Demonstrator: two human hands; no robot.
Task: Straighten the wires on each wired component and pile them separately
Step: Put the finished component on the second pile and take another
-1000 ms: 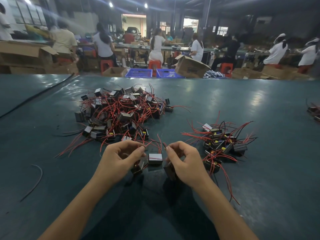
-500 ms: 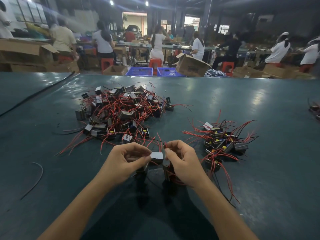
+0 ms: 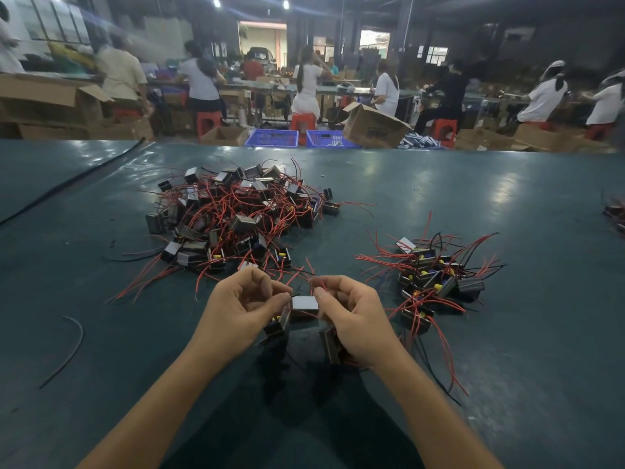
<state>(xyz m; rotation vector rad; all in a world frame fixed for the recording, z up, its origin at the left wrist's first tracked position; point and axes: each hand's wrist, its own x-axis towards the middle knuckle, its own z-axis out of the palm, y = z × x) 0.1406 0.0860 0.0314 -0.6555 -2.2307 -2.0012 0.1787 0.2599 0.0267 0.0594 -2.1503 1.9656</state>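
Wires point(image 3: 292, 279) are pinched by the curled fingers of both the left hand point(image 3: 247, 309) and the right hand point(image 3: 351, 319) — their boxy components point(image 3: 304, 304) hang between and just below. A hard tug could snag crossed leads — or drop one into the tangled pile point(image 3: 236, 214) beyond the left hand.

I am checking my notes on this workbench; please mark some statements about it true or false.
1. The larger pile lies left of the smaller pile. True.
2. Both hands lie flat and empty. False: the left hand and right hand each grip a wired component.
3. Most wires are blue. False: the wires are mostly red.
4. A loose black wire lies on the table left of the hands. True.
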